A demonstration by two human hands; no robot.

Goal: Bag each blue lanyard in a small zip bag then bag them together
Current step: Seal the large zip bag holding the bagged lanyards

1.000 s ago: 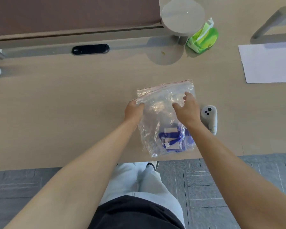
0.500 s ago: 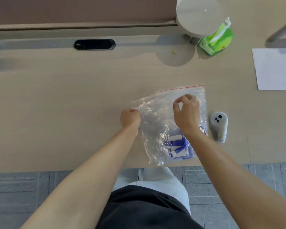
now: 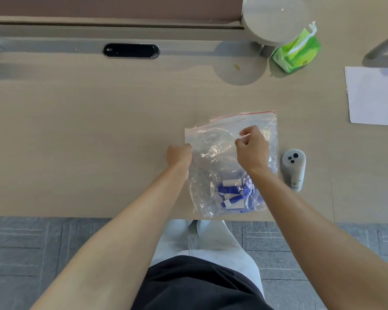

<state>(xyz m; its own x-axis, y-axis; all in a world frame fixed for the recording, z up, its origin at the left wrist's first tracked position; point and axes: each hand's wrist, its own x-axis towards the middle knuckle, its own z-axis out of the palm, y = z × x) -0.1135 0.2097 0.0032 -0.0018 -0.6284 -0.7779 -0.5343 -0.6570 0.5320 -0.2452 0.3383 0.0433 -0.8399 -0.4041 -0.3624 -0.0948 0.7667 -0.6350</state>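
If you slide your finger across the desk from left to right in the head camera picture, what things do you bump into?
Black oval cable slot → left hand → clear plastic zip bag holding blue lanyards → small grey remote with dark buttons → white sheet of paper.

A large clear zip bag [image 3: 213, 162] lies flat on the worktop [image 3: 87, 142] near its front edge, its thin red zip line along the far end, its crinkled bottom reaching the worktop's near edge; the plastic is wrinkled and glossy, the mouth end slightly skewed, its left corner nearer than its right; inside, bunched in the lower right part of the bag, sit the blue lanyards [image 3: 234, 196], rolled or folded into short bundles with white ends or labels, each seemingly wrapped in its own small clear bag, though the layers of plastic make that hard to tell; their exact number cannot be counted.
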